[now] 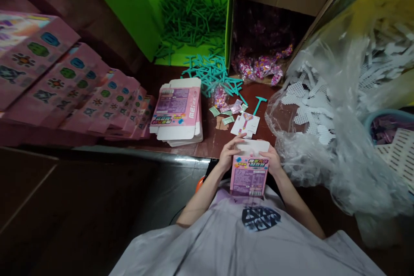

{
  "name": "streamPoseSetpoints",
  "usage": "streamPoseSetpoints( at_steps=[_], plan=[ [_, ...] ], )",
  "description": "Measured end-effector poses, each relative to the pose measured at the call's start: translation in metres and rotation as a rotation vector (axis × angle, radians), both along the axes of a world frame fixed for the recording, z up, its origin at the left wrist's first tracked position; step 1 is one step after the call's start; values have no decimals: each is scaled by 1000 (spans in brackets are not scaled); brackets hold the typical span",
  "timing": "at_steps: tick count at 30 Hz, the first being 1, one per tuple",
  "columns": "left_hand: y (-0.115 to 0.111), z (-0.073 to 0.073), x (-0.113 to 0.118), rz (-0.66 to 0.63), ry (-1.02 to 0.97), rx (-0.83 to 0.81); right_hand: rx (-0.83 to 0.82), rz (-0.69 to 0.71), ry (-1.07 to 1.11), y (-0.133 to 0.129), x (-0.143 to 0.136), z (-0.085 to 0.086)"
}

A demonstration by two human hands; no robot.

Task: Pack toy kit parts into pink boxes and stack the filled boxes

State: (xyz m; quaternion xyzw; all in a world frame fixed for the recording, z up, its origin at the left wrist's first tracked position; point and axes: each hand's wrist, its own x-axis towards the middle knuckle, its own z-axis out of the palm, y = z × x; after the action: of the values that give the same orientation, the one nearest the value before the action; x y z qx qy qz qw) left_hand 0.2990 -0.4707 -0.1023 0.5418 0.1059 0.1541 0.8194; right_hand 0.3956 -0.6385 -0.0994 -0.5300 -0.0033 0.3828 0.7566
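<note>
A pink and purple printed box (249,177) stands upright close to my shirt, its white top flap (251,145) raised. My left hand (230,152) grips its upper left edge, fingers over the flap. On the other side my right hand (273,159) is closed on the upper right edge. Just beyond the box lie white printed cards (246,124), several small sachets (228,120), a clear bag of colourful beads (220,96) and a teal T-shaped stick (258,104).
Flattened pink boxes (176,108) are stacked at the left, beside rows of filled-out pink boxes (110,103). Behind is a green bin (194,51) with teal sticks spilling out. A carton holds bead bags (261,64). Plastic sacks of white pieces (310,103) and a basket (394,114) are right.
</note>
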Motion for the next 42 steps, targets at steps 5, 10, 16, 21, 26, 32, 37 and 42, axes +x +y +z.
streamPoseSetpoints(
  at_steps=[5, 10, 16, 21, 26, 32, 37, 42],
  plan=[
    [1, -8, -1, -46, 111, -185, 2, -66, 0, 2, -3, -1],
    [-1, 0, 2, -123, 86, -292, 2, -89, -21, 2, -3, 3],
    [-2, 10, -4, -121, 15, -273, 68, -24, -6, 5, -5, 12],
    [-2, 2, 0, -78, 112, -411, 21, -62, -118, 6, -6, 1],
    [-9, -9, -2, 71, 43, -154, -30, -30, -426, -4, -3, -14],
    [-13, -4, 1, 163, 8, 181, -98, -52, -563, -12, -6, -29],
    [-13, -9, 2, 182, 119, 181, -238, -172, -559, -12, -6, -40],
    [-7, -12, -6, 66, 20, 194, -178, 51, -696, -27, 8, -41]
  ],
)
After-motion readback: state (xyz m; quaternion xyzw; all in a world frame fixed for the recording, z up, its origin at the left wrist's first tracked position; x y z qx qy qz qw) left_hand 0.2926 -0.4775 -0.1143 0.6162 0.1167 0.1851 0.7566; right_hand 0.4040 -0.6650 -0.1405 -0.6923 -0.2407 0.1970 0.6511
